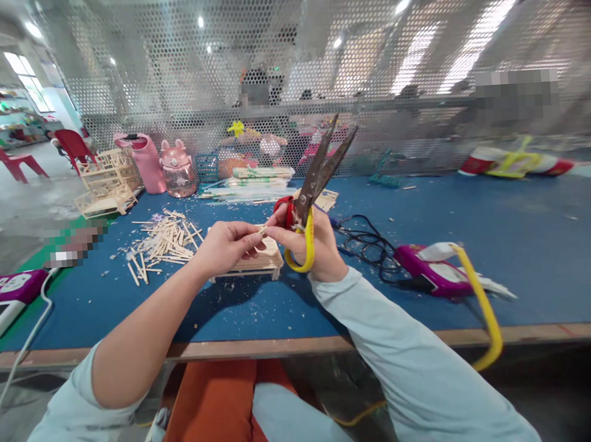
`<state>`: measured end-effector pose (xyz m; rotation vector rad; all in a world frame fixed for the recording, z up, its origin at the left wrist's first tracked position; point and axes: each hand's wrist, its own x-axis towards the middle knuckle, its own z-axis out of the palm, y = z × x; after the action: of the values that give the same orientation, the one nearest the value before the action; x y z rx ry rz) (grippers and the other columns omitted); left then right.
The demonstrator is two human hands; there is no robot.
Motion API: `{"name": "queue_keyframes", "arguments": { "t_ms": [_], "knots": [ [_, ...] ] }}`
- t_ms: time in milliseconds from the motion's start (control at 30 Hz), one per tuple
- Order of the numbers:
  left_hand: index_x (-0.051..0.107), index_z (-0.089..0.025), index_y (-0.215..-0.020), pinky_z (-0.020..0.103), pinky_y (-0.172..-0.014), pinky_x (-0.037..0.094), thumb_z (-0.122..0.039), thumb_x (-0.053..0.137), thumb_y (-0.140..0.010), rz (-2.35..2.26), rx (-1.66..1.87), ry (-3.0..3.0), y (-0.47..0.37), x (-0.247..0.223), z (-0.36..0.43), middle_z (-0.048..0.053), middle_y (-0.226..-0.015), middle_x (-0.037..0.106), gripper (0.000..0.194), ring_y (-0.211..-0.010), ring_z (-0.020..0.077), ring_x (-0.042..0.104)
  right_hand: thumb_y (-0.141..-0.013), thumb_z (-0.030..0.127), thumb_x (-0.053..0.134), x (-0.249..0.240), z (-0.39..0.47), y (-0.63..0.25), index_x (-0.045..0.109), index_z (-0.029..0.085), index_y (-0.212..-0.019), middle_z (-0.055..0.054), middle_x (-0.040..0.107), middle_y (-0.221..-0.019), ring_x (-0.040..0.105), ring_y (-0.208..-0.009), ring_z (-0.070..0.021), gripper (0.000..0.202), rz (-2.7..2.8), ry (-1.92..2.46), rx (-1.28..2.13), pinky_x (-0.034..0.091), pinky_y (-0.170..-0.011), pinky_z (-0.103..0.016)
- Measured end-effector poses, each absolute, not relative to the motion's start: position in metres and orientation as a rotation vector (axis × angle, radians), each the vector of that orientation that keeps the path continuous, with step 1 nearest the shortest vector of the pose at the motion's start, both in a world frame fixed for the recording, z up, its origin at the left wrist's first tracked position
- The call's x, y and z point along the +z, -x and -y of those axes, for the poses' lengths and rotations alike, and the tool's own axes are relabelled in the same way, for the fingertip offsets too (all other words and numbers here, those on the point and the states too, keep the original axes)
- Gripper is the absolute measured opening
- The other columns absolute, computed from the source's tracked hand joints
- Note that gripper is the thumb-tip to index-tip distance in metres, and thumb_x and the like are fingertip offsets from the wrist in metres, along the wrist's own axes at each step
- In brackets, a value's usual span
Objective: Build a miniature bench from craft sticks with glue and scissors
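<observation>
My left hand (227, 246) is closed in a pinch on a tiny pale wooden stick (263, 230), most of it covered by fingers. The thumb and fingertips of my right hand (327, 249) meet it at the same spot. Scissors (317, 173) with red and yellow handles hang in my right hand, their dark blades pointing up and slightly apart. Just below and behind the fingers stands a small structure of wooden sticks (258, 268) on the blue tabletop. To its left lies a loose pile of wooden sticks (172, 242), with scraps around it.
A purple glue-gun-like tool (436, 276) with a yellow strip and black cord lies at right. Behind are a stick-built model (107, 182), a pink bottle (148, 164), a clear pink jar (178, 171) and bagged sticks (258, 182). A perforated metal screen (166, 69) closes the back.
</observation>
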<state>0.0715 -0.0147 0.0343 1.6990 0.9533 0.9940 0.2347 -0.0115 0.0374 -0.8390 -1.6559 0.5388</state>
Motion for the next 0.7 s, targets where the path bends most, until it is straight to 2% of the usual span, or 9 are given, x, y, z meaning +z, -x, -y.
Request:
{"name": "queue_keyframes", "arguments": {
  "t_ms": [133, 333, 500, 700],
  "knots": [
    [0.07, -0.011, -0.087, 0.022, -0.059, 0.048, -0.029, 0.058, -0.08, -0.935, 0.987, -1.772, -0.07, 0.035, 0.016, 0.005, -0.07, 0.068, 0.023, -0.058, 0.0095, 0.059, -0.064, 0.02, 0.064, 0.037, 0.012, -0.233, 0.054, 0.019, -0.065, 0.002, 0.058, -0.065, 0.055, -0.063, -0.0133, 0.01, 1.677, 0.85, 0.536, 0.047, -0.064, -0.031],
    [0.068, -0.015, -0.106, 0.023, -0.062, 0.048, -0.027, 0.054, -0.083, -0.991, 0.954, -1.894, -0.069, 0.039, 0.02, 0.004, -0.075, 0.069, 0.03, -0.065, 0.0107, 0.061, -0.065, 0.021, 0.062, 0.042, 0.019, -0.232, 0.051, 0.02, -0.067, 0.0, 0.06, -0.067, 0.056, -0.064, -0.0138, 0.011, 1.708, 0.887, 0.504, 0.047, -0.063, -0.03],
    [0.07, -0.015, -0.099, 0.022, -0.06, 0.049, -0.027, 0.052, -0.084, -1.043, 0.917, -1.906, -0.071, 0.037, 0.019, 0.004, -0.074, 0.07, 0.026, -0.063, 0.0105, 0.061, -0.066, 0.024, 0.064, 0.039, 0.017, -0.231, 0.048, 0.02, -0.071, 0.001, 0.058, -0.067, 0.053, -0.061, -0.0124, 0.017, 1.725, 0.852, 0.52, 0.046, -0.061, -0.029],
    [0.07, -0.014, -0.088, 0.024, -0.065, 0.05, -0.038, 0.06, -0.079, -0.996, 1.074, -1.733, -0.066, 0.033, 0.011, 0.007, -0.078, 0.071, 0.028, -0.073, 0.0135, 0.064, -0.07, 0.038, 0.062, 0.035, -0.002, -0.243, 0.045, 0.02, -0.08, 0.003, 0.048, -0.069, 0.045, -0.059, -0.0103, 0.026, 1.8, 0.914, 0.589, 0.04, -0.057, -0.026]
  ]
}}
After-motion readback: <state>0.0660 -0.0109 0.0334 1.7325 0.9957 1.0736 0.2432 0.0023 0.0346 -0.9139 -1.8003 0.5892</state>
